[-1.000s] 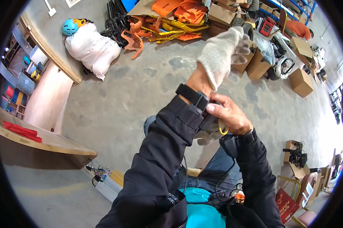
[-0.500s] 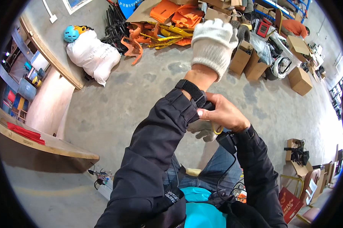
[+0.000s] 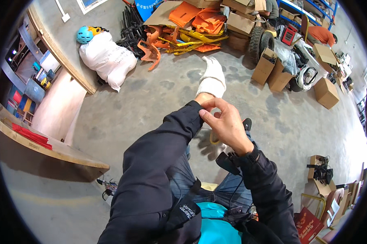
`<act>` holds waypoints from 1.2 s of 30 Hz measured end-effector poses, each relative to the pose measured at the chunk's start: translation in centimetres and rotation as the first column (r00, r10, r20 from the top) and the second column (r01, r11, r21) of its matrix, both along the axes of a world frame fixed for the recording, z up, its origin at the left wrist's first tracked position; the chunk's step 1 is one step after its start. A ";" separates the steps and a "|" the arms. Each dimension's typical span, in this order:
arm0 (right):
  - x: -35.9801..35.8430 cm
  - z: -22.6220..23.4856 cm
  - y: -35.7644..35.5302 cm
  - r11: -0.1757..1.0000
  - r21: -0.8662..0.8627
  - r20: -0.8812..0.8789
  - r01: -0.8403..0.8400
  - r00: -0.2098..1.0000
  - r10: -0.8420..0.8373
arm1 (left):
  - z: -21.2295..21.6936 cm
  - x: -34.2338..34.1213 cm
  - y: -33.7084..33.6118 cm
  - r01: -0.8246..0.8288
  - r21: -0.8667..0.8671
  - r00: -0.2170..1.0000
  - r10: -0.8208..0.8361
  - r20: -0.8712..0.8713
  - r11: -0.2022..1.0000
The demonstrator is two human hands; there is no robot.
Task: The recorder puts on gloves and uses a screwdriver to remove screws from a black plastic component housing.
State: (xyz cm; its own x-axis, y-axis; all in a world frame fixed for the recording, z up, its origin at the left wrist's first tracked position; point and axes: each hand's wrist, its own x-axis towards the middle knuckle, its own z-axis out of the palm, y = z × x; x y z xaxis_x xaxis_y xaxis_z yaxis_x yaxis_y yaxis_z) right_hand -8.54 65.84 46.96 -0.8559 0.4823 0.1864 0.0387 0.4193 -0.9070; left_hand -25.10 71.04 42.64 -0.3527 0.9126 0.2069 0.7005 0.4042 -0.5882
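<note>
My left hand (image 3: 212,75) wears a white knit glove and is turned edge-on, its visible fingers looking stretched out with nothing in them. At that wrist, my bare right hand (image 3: 227,124) pinches the cuff of the black jacket sleeve (image 3: 190,116) between thumb and fingers. Below the right hand hangs a second, greyish glove (image 3: 208,147) with a yellow hem; what holds it is hidden. A black device (image 3: 228,162) with a cable is by my right wrist, which has a dark strap (image 3: 254,154) around it.
A wooden counter (image 3: 79,159) carrying red cloth (image 3: 30,136) is at left. A white sack (image 3: 108,59) and orange plastic parts (image 3: 208,20) lie at the far side. Cardboard boxes (image 3: 265,67) and a tyre (image 3: 255,44) stand far right, near a bending person (image 3: 319,34).
My left forearm has turned, bringing the gloved hand edge-on and nearer. My right hand has shifted along the wrist to the cuff's edge. The black strap with its buckle no longer shows there.
</note>
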 end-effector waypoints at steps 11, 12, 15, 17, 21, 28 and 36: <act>-0.3 -1.4 -3.2 0.980 0.066 0.102 -0.190 0.978 0.183 | -5.5 -1.3 -2.0 -0.530 0.153 0.333 0.039 0.942 0.834; -0.5 -0.9 -4.3 0.961 0.119 0.057 -0.250 0.968 0.245 | -9.9 -5.4 -3.3 -0.410 0.359 0.318 -0.238 0.918 0.839; 2.4 -1.2 0.9 0.995 -0.036 0.030 0.091 0.996 -0.089 | -6.7 -1.5 -3.6 -0.816 0.208 -0.421 -0.801 0.425 0.539; 3.1 -2.2 4.6 0.914 -0.401 0.099 0.061 0.995 -0.023 | -4.6 -1.2 -4.7 -0.827 0.189 -0.520 -0.848 0.098 0.529; 1.4 -8.3 2.8 0.706 -0.699 0.083 -0.111 0.969 0.234 | -0.3 1.0 -5.3 -0.820 0.199 -0.571 -0.744 -0.348 0.537; 1.9 -10.8 2.0 0.190 -0.955 -0.181 -0.229 0.954 0.240 | -3.1 2.7 -3.4 -0.844 0.406 -0.485 -0.822 -0.297 0.351; 2.5 -8.9 2.0 0.291 -0.932 -0.106 -0.214 0.932 0.347 | -1.2 2.9 -4.0 -0.690 0.655 0.193 -0.794 0.576 0.307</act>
